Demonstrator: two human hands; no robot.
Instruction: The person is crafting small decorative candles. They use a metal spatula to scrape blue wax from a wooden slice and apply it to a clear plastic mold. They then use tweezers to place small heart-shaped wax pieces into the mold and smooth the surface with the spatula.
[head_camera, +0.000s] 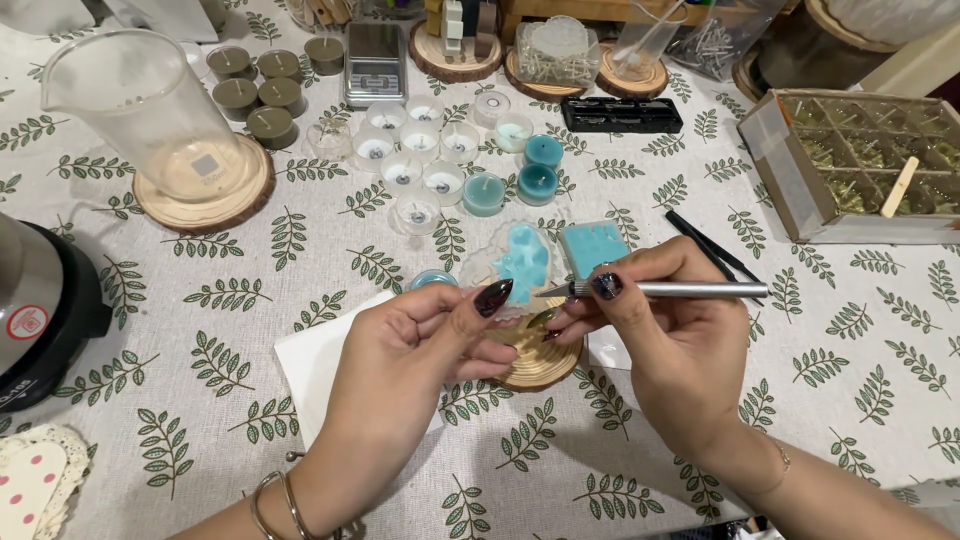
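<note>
Two hands, clear mould with teal wax, metal craft knife.
Left hand (425, 345) pinches mould (515, 265) at its lower edge, held above wood coaster (535, 362); right hand (665, 335) grips knife (660, 289) pen-fashion, tip at the mould's right edge. Beyond: teal block (592, 246), tealight cups (420, 150), beaker (140, 105), leaf-print cloth (850, 400).

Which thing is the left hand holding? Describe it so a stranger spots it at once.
Start at the leaf-print tablecloth and find the round wood slice near its middle, between both hands. Just above it, the left hand pinches a clear, wavy-edged mould filled with turquoise wax. Unlike the flat turquoise slab beside it, it is lifted and translucent-rimmed.
</note>
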